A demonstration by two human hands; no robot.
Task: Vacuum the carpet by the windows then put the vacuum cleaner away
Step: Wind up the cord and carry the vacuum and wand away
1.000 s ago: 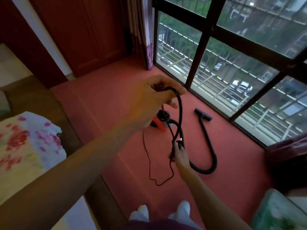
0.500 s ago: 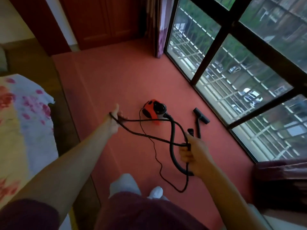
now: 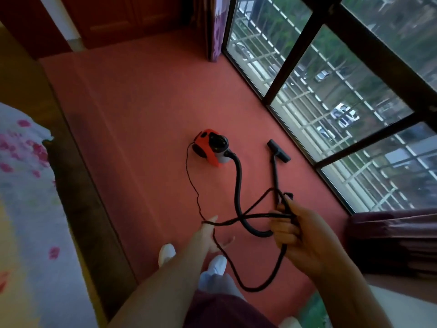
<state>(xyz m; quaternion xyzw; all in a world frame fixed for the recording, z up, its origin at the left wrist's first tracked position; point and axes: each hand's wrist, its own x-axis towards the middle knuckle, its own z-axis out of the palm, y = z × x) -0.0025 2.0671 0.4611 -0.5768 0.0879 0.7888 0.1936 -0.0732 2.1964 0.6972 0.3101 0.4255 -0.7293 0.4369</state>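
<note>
Right grip (image 3: 305,235) is clenched around several bunched loops of the black power cord (image 3: 260,215), fingers curled tight over the strands. The plug (image 3: 289,196) sticks out just above the knuckles. This grip sits at about 5 o'clock in my view. From the bunch one loop hangs down toward 6 o'clock and swings back up to the fist.

Left grip (image 3: 209,235), at 6 o'clock, is released, with its fingers stretched out straight. A strand of the cord lies across them near the fingertips, but blur keeps me from telling whether any finger presses it. From there the thin cord climbs toward 12 o'clock over the carpet to the rear of the vacuum cleaner.

The vacuum cleaner (image 3: 208,147), a small red canister with a black top, stands on the red carpet (image 3: 132,129) near the middle of my view. Its black hose (image 3: 238,185) leaves the canister at 4 o'clock, runs down, bends beside my right grip and goes back up to the floor nozzle (image 3: 279,151). The nozzle lies on the carpet at 3 o'clock from the canister, close to the windows (image 3: 331,95).

A purple curtain (image 3: 216,31) hangs at 12 o'clock. A bed (image 3: 23,185) with a flowered sheet is at 9 o'clock. My feet (image 3: 166,253), in white, stand on the carpet at 6 o'clock.
</note>
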